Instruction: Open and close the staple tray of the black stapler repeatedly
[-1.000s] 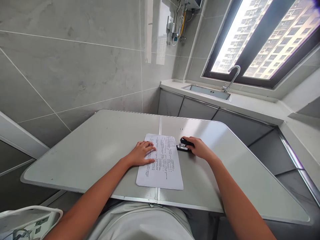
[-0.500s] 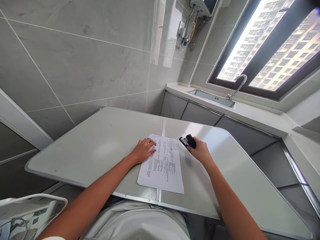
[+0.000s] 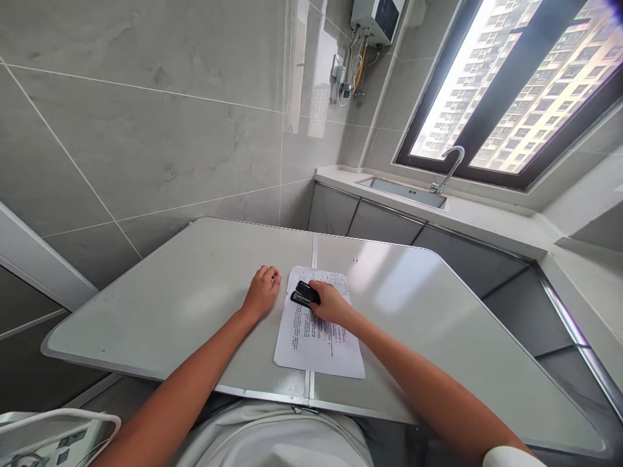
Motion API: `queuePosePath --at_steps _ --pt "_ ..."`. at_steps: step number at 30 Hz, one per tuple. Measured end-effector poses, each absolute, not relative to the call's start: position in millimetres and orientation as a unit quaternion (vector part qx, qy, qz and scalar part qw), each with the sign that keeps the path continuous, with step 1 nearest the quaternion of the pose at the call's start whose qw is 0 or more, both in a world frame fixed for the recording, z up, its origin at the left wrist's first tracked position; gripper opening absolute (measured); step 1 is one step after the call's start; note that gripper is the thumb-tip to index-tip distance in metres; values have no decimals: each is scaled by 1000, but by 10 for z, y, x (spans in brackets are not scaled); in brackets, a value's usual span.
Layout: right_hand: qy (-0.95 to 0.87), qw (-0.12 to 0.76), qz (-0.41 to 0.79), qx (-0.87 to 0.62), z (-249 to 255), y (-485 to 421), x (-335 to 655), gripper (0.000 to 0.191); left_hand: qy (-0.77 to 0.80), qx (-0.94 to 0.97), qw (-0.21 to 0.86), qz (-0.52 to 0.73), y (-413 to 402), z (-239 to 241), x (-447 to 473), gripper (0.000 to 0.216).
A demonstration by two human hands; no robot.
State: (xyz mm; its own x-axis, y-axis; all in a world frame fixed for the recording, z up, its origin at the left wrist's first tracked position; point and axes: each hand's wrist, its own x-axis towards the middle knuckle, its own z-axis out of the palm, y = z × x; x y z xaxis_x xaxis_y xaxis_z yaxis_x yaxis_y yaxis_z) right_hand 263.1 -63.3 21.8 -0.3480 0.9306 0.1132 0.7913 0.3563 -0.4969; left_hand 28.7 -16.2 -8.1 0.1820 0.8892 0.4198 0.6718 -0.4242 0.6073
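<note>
A sheet of printed paper [image 3: 318, 360] lies on the folding table, across its centre seam. My right hand [image 3: 333, 303] grips a black stapler [image 3: 304, 294], which is over the left part of the sheet with its nose at the left edge. Whether paper sits between its jaws I cannot make out. My left hand [image 3: 261, 290] rests on the table just left of the sheet, apart from it, with loosely bent fingers and nothing visible in them.
The pale table [image 3: 195, 285] has a metal seam down its middle and a metal rim. Behind it stand a counter with a sink [image 3: 406, 190] and a tap [image 3: 450, 170] below a window. A white frame with cables [image 3: 58, 431] is at the lower left.
My right hand has carried the stapler leftward from beside the sheet to over its left part. My left hand has come off the paper to the left. The view has shifted slightly.
</note>
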Motion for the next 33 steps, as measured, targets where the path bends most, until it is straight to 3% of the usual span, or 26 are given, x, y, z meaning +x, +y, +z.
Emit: queuePosePath --at_steps 8,15,20,22,24,26,33 --pt "-777 198 225 -553 216 -902 3563 21 549 736 171 359 -151 -107 290 26" --pt "-768 189 243 -562 254 -1029 3798 16 566 699 208 384 -163 -37 284 31" --pt "-769 148 341 -520 473 -803 4094 47 595 700 197 343 -151 -7 249 38" --pt "-754 201 296 -550 452 -670 4341 40 595 727 165 302 -123 11 190 39" --pt "-700 262 179 -640 326 -560 4637 41 600 744 131 262 -83 34 102 39" --pt "-637 272 86 -717 132 -495 4933 43 622 739 118 229 -39 49 6 39" --pt "-616 264 73 -738 -343 -437 5419 37 658 730 80 166 27 5 -97 33"
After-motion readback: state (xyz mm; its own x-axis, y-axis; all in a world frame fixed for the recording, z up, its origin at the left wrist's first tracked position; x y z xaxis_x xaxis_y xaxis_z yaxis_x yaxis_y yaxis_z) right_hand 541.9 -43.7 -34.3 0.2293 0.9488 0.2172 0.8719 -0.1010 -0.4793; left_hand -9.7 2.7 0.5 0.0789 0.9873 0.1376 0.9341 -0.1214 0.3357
